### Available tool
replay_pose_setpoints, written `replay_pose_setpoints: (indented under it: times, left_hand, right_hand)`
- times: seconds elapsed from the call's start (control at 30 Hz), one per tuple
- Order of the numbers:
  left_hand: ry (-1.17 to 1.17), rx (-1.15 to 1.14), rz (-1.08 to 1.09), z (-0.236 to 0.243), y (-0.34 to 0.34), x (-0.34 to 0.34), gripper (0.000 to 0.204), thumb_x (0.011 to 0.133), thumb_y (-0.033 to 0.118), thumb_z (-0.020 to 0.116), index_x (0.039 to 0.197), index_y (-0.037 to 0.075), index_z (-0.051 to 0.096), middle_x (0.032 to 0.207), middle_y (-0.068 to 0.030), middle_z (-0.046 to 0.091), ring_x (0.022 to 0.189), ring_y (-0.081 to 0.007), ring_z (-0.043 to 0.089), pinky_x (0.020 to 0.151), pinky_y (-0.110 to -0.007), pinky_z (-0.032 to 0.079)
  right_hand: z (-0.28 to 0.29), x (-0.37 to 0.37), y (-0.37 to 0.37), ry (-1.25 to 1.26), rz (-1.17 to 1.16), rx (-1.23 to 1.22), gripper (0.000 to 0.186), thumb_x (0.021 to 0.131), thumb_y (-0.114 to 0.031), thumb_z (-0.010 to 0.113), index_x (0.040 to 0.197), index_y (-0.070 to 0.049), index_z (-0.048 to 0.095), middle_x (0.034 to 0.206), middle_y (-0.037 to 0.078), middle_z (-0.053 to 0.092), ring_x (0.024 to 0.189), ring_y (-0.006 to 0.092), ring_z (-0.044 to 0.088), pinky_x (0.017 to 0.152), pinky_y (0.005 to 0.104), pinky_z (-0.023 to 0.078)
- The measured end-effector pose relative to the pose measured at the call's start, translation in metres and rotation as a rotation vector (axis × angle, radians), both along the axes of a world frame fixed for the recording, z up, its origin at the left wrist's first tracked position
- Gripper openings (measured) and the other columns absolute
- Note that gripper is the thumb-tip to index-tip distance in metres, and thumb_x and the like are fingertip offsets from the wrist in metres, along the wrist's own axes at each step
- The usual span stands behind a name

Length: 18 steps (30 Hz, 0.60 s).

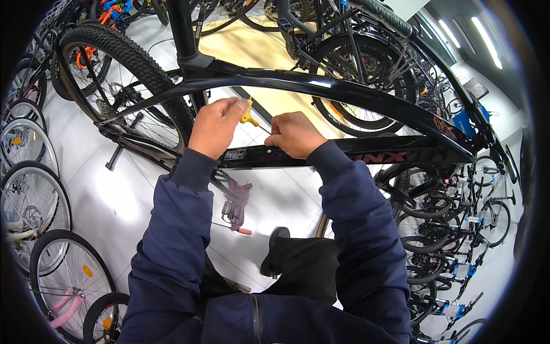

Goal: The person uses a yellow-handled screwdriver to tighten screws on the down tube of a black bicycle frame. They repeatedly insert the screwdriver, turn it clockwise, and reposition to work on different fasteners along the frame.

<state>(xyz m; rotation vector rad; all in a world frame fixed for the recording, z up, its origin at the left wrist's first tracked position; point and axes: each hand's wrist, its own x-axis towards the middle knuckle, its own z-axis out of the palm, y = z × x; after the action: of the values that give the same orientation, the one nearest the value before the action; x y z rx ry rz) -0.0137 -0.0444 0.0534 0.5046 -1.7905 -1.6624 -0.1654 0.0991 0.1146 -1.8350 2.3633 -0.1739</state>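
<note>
My left hand (216, 126) pinches a small yellow tool with stubby arms (248, 114) between thumb and fingers; its exact kind is not clear. Just to its right, my right hand (295, 135) is closed, thumb against curled fingers. Whatever it may grip is hidden, though a thin dark piece seems to run between it and the yellow tool. Both hands are over the frame of a black bicycle (275, 77), between its upper tube and its glossy lower tube (344, 150). A knobbly tyre (134, 54) belongs to this bicycle's wheel on the left.
Small-wheeled bikes (71, 269) line the left side, and a row of bicycles (435, 229) stands on the right. Another bicycle's wheel (366, 80) is behind the frame. Below the lower tube, a pedal-like part with purple wrapping (236, 203) shows above the white tiled floor (120, 195).
</note>
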Motion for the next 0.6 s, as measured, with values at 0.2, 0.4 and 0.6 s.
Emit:
replay_pose_setpoints:
  times: [0.2,0.4,0.6]
  left_hand:
    - [0.073,-0.016,-0.061,-0.002,0.000,-0.001,0.027,0.097,0.008,0.059,0.118,-0.007,0.069,0.108,-0.0124,0.076,0.095,-0.0167,0.069,0.088,-0.028,0.052]
    - [0.195,0.120,-0.012,-0.006,0.000,-0.005,0.024,0.099,0.009,0.057,0.109,-0.007,0.073,0.107,-0.0127,0.074,0.095,-0.0154,0.068,0.088,-0.028,0.052]
    - [-0.183,-0.058,0.004,-0.003,-0.006,0.001,0.036,0.101,0.025,0.061,0.104,-0.010,0.071,0.080,-0.0174,0.070,0.076,-0.0177,0.066,0.077,-0.030,0.052]
  right_hand:
    - [-0.007,-0.001,0.002,-0.052,-0.033,-0.010,0.024,0.086,-0.024,0.072,0.081,-0.001,0.070,0.083,0.019,0.070,0.084,0.0389,0.068,0.078,0.0456,0.053]
    - [-0.020,-0.016,0.002,0.155,0.379,-0.109,0.024,0.089,-0.025,0.069,0.086,-0.002,0.075,0.085,0.017,0.072,0.082,0.0377,0.068,0.078,0.0453,0.053]
    - [-0.015,-0.008,0.003,0.062,0.100,-0.007,0.027,0.087,-0.028,0.071,0.080,-0.002,0.075,0.084,0.017,0.073,0.082,0.0381,0.068,0.078,0.0457,0.053]
